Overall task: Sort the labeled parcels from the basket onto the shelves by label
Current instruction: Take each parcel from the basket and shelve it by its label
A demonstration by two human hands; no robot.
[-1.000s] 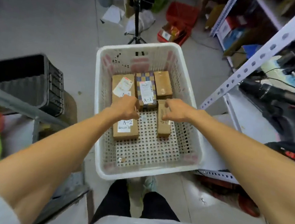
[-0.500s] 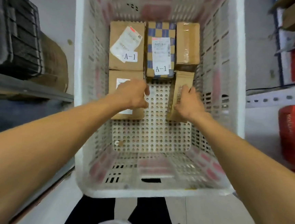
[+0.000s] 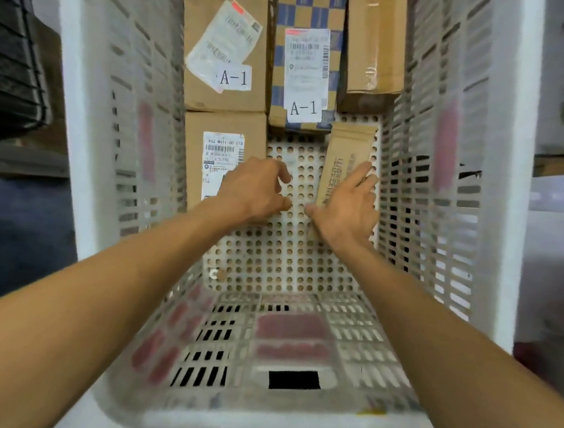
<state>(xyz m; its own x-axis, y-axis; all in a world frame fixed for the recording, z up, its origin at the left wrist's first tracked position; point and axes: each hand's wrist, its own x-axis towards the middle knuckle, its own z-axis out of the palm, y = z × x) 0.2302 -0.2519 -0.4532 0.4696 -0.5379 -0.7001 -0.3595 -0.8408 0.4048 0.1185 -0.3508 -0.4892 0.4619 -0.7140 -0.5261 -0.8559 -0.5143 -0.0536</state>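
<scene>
Fingers [image 3: 359, 173] of my right hand [image 3: 346, 209] lie almost straight on the slim brown cardboard parcel [image 3: 342, 154] in the white perforated plastic basket [image 3: 70, 127], thumb spread, nothing clamped. It looks light and stiff; I would pinch its long sides. My left hand [image 3: 253, 191] curls at the white-labelled brown cardboard box [image 3: 200, 159]; whether it grips, I cannot tell.

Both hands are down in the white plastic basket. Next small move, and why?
Probably close the right hand round the narrow brown carton and lift it: its fingers lie flat on it, thumb spread. The left hand curls over the edge of the labelled brown cardboard box.
</scene>
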